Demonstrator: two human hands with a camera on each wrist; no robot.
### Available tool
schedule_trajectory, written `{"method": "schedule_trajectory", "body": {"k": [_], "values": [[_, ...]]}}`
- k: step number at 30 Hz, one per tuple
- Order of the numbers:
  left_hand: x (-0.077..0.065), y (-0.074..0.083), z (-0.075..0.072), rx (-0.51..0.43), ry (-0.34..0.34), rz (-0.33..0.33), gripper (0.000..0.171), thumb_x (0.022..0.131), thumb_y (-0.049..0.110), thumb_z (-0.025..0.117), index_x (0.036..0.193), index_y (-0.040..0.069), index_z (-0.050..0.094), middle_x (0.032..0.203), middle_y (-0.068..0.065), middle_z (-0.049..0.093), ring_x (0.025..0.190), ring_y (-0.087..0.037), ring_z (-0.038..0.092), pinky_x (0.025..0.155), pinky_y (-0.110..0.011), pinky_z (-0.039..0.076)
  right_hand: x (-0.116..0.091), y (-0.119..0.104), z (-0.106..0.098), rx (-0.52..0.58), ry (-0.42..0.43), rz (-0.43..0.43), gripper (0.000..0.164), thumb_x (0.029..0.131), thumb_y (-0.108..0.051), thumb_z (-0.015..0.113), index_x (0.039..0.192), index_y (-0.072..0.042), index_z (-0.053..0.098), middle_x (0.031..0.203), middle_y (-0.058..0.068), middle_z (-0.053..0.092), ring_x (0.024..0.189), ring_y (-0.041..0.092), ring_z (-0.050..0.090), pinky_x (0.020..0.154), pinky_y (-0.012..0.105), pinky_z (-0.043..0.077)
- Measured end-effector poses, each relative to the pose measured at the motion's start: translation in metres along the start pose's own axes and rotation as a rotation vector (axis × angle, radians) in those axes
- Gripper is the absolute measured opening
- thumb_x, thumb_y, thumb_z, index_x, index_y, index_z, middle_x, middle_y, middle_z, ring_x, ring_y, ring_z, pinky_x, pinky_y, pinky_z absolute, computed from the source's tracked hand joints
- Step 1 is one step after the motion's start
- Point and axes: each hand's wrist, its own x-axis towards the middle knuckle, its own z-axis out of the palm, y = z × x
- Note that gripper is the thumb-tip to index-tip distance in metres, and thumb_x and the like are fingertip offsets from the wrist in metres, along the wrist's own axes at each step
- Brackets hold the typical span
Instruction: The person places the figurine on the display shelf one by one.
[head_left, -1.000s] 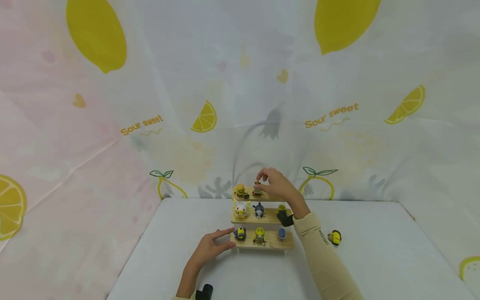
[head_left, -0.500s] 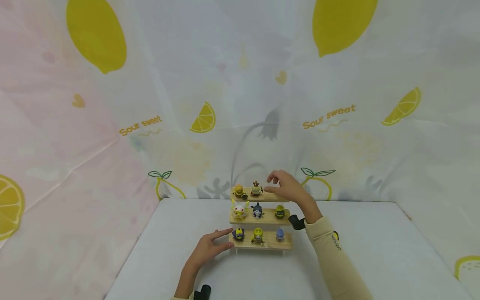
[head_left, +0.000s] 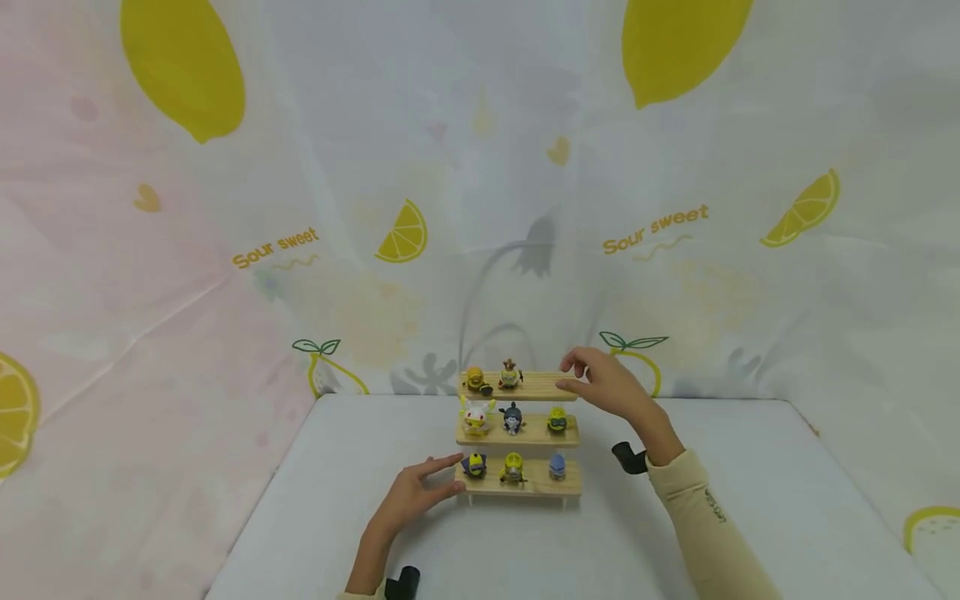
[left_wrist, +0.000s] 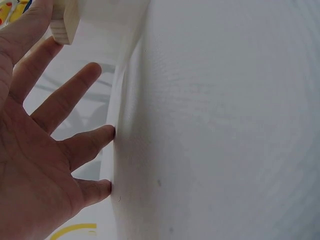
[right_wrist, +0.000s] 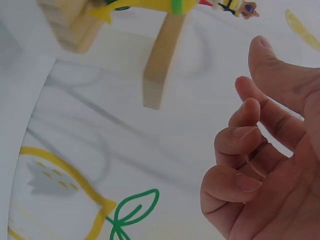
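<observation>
A wooden three-tier display stand point(head_left: 540, 387) bears several small toy figures. My left hand point(head_left: 415, 493) is at the left end of the lowest shelf, thumb near the front edge and index finger further back. In the left wrist view, its fingertips meet the wooden shelf end point(left_wrist: 64, 27), the other fingers spread. Just off the right end of the top shelf is my right hand point(head_left: 609, 382), its fingers loosely bent around nothing. A figure with a brown hat point(head_left: 511, 375) stands mid-left on that shelf, beside a yellow figure point(head_left: 476, 381).
The middle shelf carries a white-and-yellow figure point(head_left: 476, 418), a dark-hooded one point(head_left: 512, 419) and a yellow one point(head_left: 557, 420). Below are three more, including a blue figure point(head_left: 557, 467). A white-covered table point(head_left: 525, 550) meets a lemon-print curtain point(head_left: 495, 183) behind.
My right hand has left the brown-hatted figure and moved rightward to the shelf's end. My sleeve now hides a loose figure on the table at right. The left hand stays at the lowest shelf.
</observation>
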Motion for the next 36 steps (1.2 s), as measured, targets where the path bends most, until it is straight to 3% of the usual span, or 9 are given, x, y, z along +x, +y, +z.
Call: {"method": "schedule_trajectory", "body": {"k": [12,22,36], "values": [[0.0,0.002,0.0,0.002,0.001,0.003,0.051,0.086,0.046,0.074,0.13,0.022,0.067,0.134,-0.004,0.061,0.133,-0.05,0.039,0.111,-0.064,0.027,-0.039,0.028,-0.007,-0.073,0.033,0.006,0.02,0.088,-0.02,0.077,0.098,-0.012,0.063,0.083,0.0,0.049,0.074,0.018,0.045,0.062,0.03,0.038],[0.0,0.0,0.0,0.012,0.003,0.016,0.051,0.086,0.047,0.074,0.13,0.022,0.067,0.132,-0.003,0.062,0.133,-0.049,0.04,0.111,-0.063,0.028,-0.07,0.049,-0.01,-0.112,-0.05,0.062,0.02,0.086,-0.013,0.077,0.1,-0.012,0.062,0.085,0.002,0.047,0.076,0.021,0.045,0.063,0.032,0.037],[0.003,-0.003,0.001,0.006,-0.004,-0.016,0.05,0.086,0.046,0.075,0.13,0.024,0.067,0.134,-0.003,0.061,0.134,-0.051,0.037,0.11,-0.065,0.025,-0.115,0.081,-0.014,-0.098,-0.158,0.171,0.026,0.082,-0.011,0.08,0.101,-0.008,0.063,0.083,0.003,0.047,0.071,0.014,0.04,0.058,0.028,0.034]]}}
